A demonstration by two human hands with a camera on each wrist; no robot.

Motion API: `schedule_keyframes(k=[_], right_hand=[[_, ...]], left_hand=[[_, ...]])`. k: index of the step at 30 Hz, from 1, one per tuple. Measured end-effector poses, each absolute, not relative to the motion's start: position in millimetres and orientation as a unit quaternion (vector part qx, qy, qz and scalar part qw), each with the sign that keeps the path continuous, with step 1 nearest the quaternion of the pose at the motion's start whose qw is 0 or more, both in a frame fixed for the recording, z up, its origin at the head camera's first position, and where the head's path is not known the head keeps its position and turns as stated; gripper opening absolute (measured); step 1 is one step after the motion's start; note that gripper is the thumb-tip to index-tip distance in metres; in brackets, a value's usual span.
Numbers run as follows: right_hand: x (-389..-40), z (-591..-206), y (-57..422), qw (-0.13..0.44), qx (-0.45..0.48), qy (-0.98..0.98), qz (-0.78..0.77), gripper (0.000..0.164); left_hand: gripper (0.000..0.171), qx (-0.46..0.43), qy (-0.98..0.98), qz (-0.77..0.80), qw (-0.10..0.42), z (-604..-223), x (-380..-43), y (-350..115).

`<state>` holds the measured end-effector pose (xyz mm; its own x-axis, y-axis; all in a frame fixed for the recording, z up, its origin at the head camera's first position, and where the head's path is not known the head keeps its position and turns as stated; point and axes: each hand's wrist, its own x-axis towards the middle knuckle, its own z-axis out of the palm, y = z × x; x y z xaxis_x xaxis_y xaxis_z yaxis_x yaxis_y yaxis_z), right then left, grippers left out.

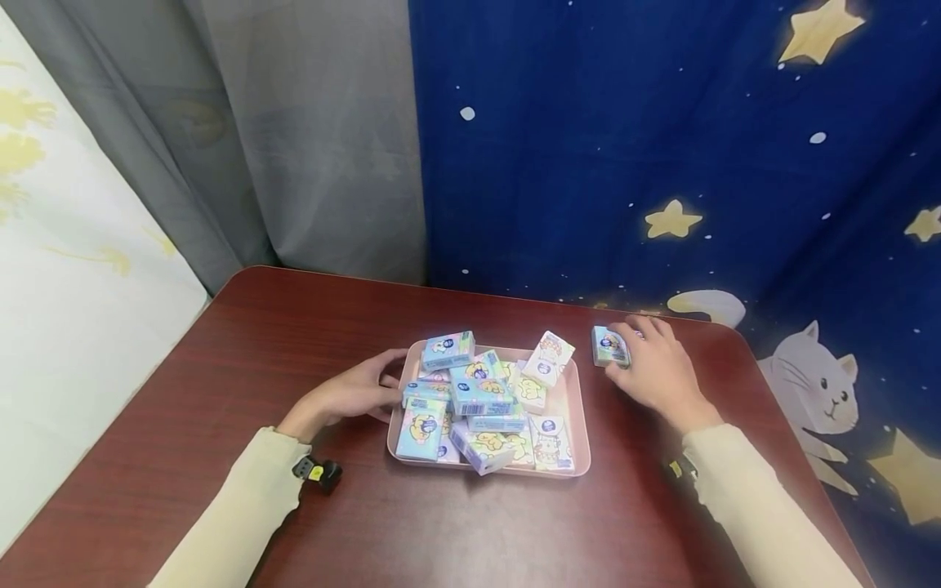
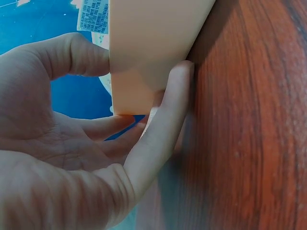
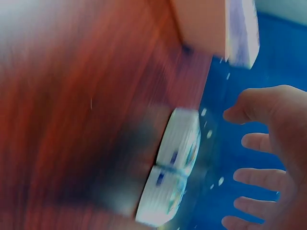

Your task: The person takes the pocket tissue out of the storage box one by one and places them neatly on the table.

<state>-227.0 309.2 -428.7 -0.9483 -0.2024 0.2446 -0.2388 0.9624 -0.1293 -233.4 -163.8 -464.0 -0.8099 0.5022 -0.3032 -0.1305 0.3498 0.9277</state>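
Note:
A pale pink tray (image 1: 582, 441) holds a loose heap of small tissue packs (image 1: 481, 396) in blue, white and lilac wrappers with cartoon animals. At its left side my left hand (image 1: 360, 388) holds the wall. In the left wrist view, one fingertip meets the rim and another finger lies low along the tray wall (image 2: 148, 43), near the tabletop. My right hand (image 1: 657, 367) is over two tissue packs (image 1: 609, 346) on the table, right of the tray. The right wrist view has its fingers spread and apart from the two packs (image 3: 178, 143), which lie side by side.
The dark red wooden table (image 1: 456, 531) has rounded back corners. Behind it hang a grey curtain (image 1: 331, 147) and a blue curtain (image 1: 559, 163) with stars and a white cat. One white pack (image 1: 549, 358) leans over the tray's right rim.

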Motion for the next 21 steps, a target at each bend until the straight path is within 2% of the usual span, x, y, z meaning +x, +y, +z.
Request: schedule_keyframes(k=[9, 16, 21], right_hand=[[-191.2, -417.5, 286.4, 0.126, 0.159, -0.977, 0.063, 0.059], [-168.9, -410.8, 273.4, 0.079, 0.174, -0.98, 0.061, 0.071], [-160.4, -410.6, 262.4, 0.104, 0.211, -0.969, 0.081, 0.075]], left_hand=[[0.086, 0.114, 0.775, 0.552, 0.285, -463.7, -234.7, -163.4], [0.087, 0.119, 0.778, 0.548, 0.284, -464.7, -235.2, -163.3], [0.086, 0.117, 0.776, 0.55, 0.285, -464.7, -235.3, -163.8]])
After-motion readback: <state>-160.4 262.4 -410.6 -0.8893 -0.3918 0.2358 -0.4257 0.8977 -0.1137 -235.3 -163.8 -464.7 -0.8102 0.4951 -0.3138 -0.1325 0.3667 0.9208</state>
